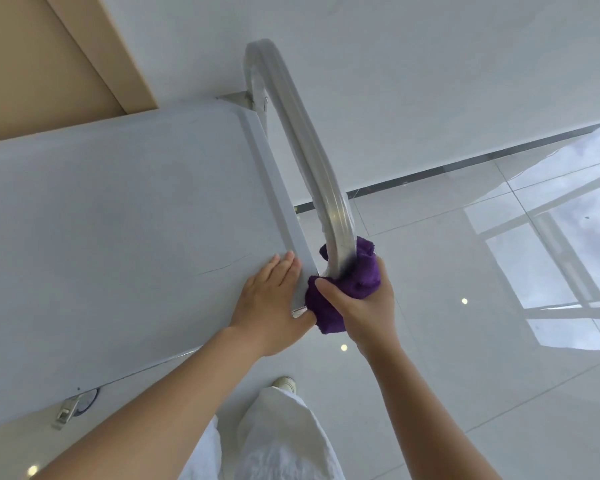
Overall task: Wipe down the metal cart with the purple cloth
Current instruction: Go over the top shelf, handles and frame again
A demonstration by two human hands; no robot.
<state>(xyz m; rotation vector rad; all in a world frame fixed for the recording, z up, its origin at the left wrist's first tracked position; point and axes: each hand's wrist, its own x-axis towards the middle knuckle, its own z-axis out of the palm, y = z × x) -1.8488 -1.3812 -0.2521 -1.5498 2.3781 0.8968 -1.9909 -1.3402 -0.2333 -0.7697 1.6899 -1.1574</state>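
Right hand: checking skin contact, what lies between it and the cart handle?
In the head view, the purple cloth, wrapped round the handle, lies under the right hand.

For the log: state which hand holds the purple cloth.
The right hand grips the purple cloth around the handle. The left hand lies flat on the cart top.

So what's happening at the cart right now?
A person is wiping the cart's handle. The right hand grips the purple cloth wrapped round the near end of the handle, where it bends down. The left hand rests flat on the cart top at its near corner, steadying it.
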